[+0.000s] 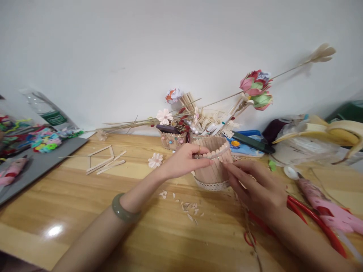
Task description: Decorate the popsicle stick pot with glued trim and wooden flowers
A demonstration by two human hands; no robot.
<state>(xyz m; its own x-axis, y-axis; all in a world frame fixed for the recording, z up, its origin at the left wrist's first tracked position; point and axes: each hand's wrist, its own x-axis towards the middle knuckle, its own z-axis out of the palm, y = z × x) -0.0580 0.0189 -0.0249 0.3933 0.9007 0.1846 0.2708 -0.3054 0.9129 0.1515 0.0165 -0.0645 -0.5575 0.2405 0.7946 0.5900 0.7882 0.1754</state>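
A round basket of upright craft sticks (211, 170) with scalloped stick ends along the rim and white lace around its base is tilted above the table. My left hand (185, 160) grips its rim, with fingers inside and thumb on the outer wall. At the basket's right side, the fingertips of my right hand (255, 185) are pinched together against the wall; what they hold is hidden. A thin brown twine (252, 241) trails down from beneath that hand onto the table.
Red-handled pliers (317, 219) and a pink-wrapped tool (326, 200) lie at right. Behind stand a small decorated basket (172, 140) and paper flowers (256, 85). Loose sticks (104, 160), a pale flower (155, 160), small scraps (190, 207) and a grey board (42, 162) are around.
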